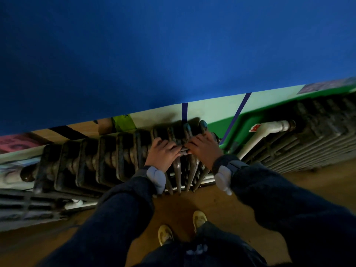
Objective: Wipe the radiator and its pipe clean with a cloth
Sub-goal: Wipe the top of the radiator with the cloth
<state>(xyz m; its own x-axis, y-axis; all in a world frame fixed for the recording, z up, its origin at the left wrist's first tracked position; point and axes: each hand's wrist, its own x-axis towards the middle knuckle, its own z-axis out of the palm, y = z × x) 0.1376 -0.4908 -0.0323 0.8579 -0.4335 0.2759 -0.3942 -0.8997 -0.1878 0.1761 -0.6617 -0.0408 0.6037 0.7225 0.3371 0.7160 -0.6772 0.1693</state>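
Blue wall (173, 54), brown floor (212, 205). We've got left hand (163, 154) and right hand (205, 149) on the radiator (107, 157) top, nearly touching; can't tell either grip.

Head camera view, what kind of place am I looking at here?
Likely an indoor room or hallway in an older building: a dark cast-iron radiator stands against a blue and green painted wall, a white pipe runs beside it, and the floor is brown.

Yellow shoes (199, 218) stand on a brown floor (308, 180) below a blue wall (173, 54).
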